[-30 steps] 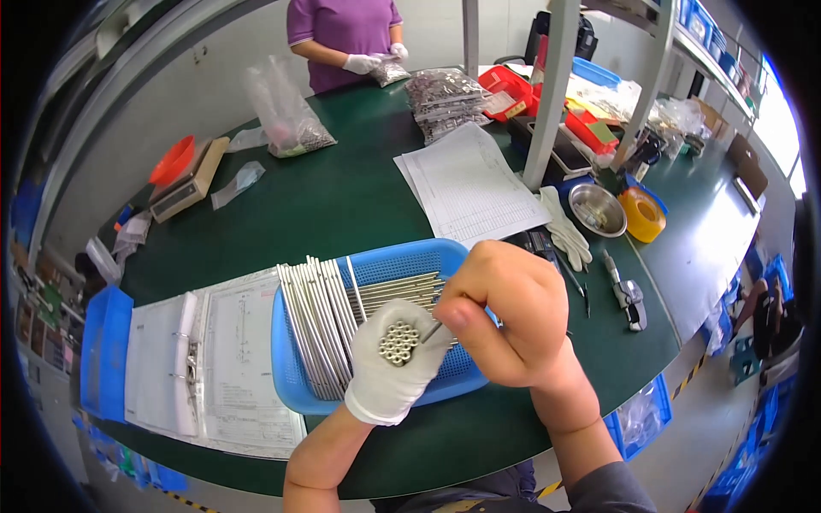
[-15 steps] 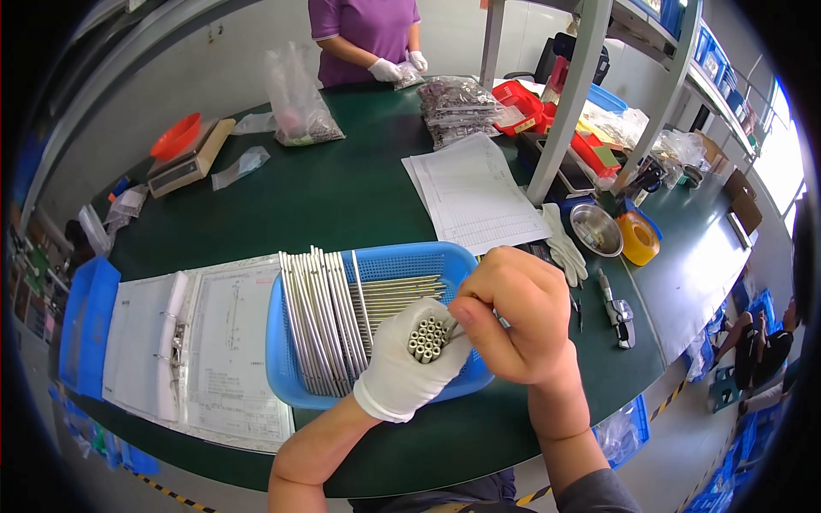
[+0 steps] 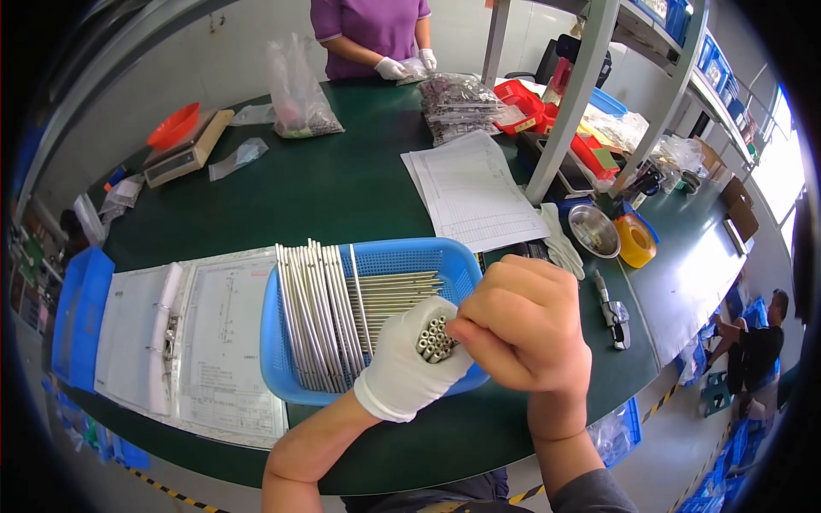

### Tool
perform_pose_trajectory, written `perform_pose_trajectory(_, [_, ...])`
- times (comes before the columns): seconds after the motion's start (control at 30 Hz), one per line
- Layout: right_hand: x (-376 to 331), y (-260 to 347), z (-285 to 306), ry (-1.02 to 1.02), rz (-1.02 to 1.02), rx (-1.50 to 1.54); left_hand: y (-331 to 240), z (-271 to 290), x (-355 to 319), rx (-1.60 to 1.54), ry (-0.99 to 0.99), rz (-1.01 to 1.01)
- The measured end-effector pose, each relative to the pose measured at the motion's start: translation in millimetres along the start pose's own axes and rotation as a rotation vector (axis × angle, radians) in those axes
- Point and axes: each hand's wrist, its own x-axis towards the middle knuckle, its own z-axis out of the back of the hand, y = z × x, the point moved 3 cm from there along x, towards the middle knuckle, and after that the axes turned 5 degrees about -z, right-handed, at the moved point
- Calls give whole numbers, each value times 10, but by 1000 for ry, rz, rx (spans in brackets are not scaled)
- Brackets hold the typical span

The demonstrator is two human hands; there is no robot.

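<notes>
My left hand [image 3: 409, 363], in a white glove, is wrapped round a bundle of thin metal tubes [image 3: 434, 340], their hollow ends facing up. Bare and curled tight, my right hand [image 3: 526, 325] presses close beside those ends, its thumb at the bundle's edge. What its fingers pinch, if anything, is hidden. Under both hands stands a blue perforated basket [image 3: 272, 342]. Upright-looking rows of metal tubes [image 3: 316, 312] lie along its left side, and further tubes [image 3: 398, 293] lie crosswise in it.
An open ring binder [image 3: 227, 342] and a blue bin [image 3: 81, 316] sit at left. Paper sheets [image 3: 479, 192], a white glove [image 3: 560, 248], a metal bowl [image 3: 593, 231] and a micrometer [image 3: 612, 312] are to the right. Across the table, a gloved person [image 3: 372, 38] handles a bag.
The tube bundle is tilted slightly and my right hand sits a little lower and closer over its edge. Across the table, the person's hands have shifted slightly right.
</notes>
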Motion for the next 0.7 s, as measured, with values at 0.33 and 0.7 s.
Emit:
perform_pose_trajectory(0.33, [7,12,24,-67,-23,64,18,-15,-15,-63,-16,76])
perform_pose_trajectory(0.7, [-10,-77,-40,-53,-158,104,8,-6,-3,-54,-47,80])
